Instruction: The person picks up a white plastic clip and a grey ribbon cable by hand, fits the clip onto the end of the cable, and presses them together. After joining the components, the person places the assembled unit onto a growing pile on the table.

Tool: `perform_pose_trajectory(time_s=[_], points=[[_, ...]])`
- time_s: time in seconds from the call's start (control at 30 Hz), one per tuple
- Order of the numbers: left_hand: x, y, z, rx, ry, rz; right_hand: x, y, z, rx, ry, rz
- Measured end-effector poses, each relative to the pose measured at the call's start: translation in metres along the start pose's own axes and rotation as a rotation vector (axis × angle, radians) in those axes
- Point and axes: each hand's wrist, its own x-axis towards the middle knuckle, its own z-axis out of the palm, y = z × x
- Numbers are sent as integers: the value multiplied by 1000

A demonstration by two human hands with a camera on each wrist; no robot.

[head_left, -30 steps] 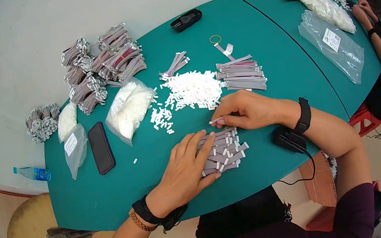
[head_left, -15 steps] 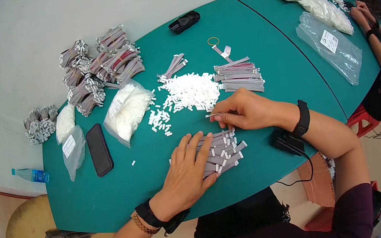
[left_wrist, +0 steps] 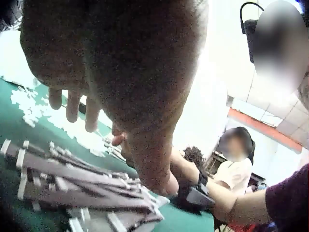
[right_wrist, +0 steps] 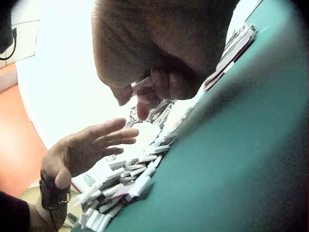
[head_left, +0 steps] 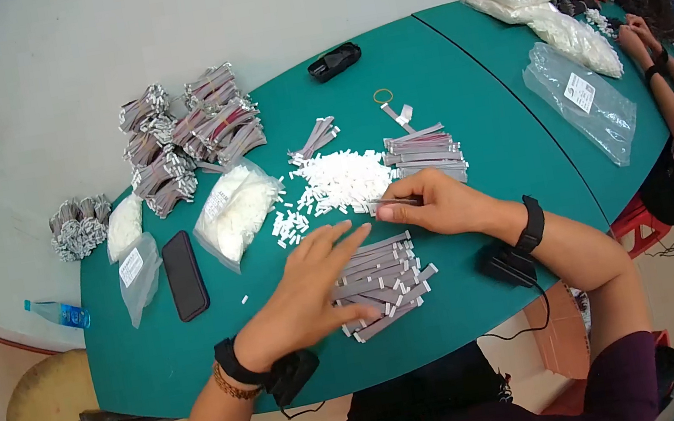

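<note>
In the head view my left hand [head_left: 301, 291] hovers at the left side of a heap of short grey flat cables [head_left: 384, 282] with white ends. Its fingers are spread and hold nothing. Between thumb and fingers my right hand [head_left: 449, 206] pinches one flat cable [head_left: 391, 200], most of it hidden by the hand. The cable's tip points left, close to the pile of small white pieces [head_left: 341, 179]. In the left wrist view, the heaped cables [left_wrist: 82, 183] lie below the left palm. The right wrist view shows the right hand [right_wrist: 164, 53] with curled fingers.
Behind the right hand lies a neat row of flat cables [head_left: 424, 148]. To the left are a bag of white pieces [head_left: 236, 213], a phone [head_left: 185, 276] and bundled cables [head_left: 192, 132]. A black adapter [head_left: 504, 263] sits by the right wrist. Another person's arms [head_left: 661, 84] reach in at far right.
My left hand has lifted off the cable heap and spread its fingers, uncovering more cables. The right hand keeps its pinch on the flat cable and has shifted little. The head view has tilted slightly.
</note>
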Motion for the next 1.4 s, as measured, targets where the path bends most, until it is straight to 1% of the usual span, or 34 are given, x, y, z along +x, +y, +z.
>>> perform_pose_trajectory(time_s=[0.03,0.07,0.13,0.17,0.3,0.4,0.5,0.6,0.7,0.8,0.9,1.1,1.2,1.4], points=[[5,-4,-2,-80,101,26,-1,-6,-2,54,-21,31],[12,-7,-6,-195,111,-41,-1,-10,-5,109,-40,63],[25,-12,-9,-425,127,-174,-2,-16,-8,248,4,93],[36,-19,-3,-466,251,-69,-2,-18,-9,317,26,108],[57,-28,10,-694,275,-158,2,-6,-10,246,86,36],[67,-30,17,-893,300,-205,3,-9,-8,325,125,70],[74,-32,22,-1040,336,-208,4,-9,-9,419,131,82],[79,-34,25,-1066,409,-204,5,-13,-9,448,103,131],[81,-39,26,-1074,409,-221,7,-7,-6,485,105,158],[83,-37,24,-1127,382,-244,8,-8,-6,491,118,191],[84,-38,25,-1148,359,-223,9,-8,-4,488,138,167],[84,-39,24,-1286,279,-213,9,-7,-3,434,138,158],[84,-41,24,-1318,273,-202,10,-7,-2,429,138,157],[84,-42,25,-1321,262,-268,11,-4,0,437,153,154]])
